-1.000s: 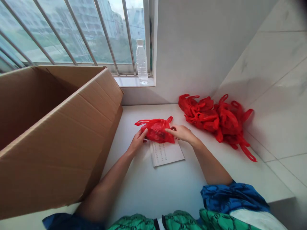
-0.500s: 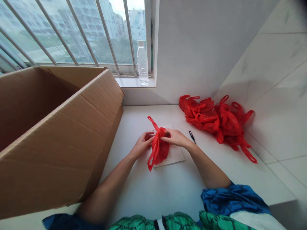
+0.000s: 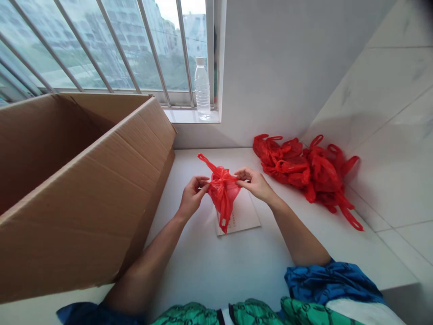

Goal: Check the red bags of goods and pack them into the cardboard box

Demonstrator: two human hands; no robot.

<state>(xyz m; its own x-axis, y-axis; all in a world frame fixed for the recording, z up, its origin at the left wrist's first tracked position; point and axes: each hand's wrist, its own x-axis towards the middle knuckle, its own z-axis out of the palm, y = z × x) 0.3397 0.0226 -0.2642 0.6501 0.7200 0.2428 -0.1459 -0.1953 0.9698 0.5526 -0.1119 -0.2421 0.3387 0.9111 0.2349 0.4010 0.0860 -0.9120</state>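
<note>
A red plastic bag point(image 3: 223, 189) is stretched between my two hands above the white surface, gathered at its middle. One handle loop points up and to the left, another hangs down toward me. My left hand point(image 3: 193, 194) pinches the bag's left edge between thumb and fingers. On the opposite side, my right hand point(image 3: 253, 183) grips the right edge in the same way. Beneath the bag lies a pale booklet point(image 3: 245, 214) with small print, partly covered by it.
A large open cardboard box point(image 3: 101, 198) stands on the left. Several crumpled red bags point(image 3: 304, 171) are heaped at the right against the tiled wall point(image 3: 399, 158). A clear bottle point(image 3: 202, 92) stands on the windowsill point(image 3: 189, 116) before the barred window.
My hands have moved apart and slightly away from me, spreading the bag sideways. Its upper handle has shifted left, and more of the booklet shows. The pen is now hidden behind my right hand.
</note>
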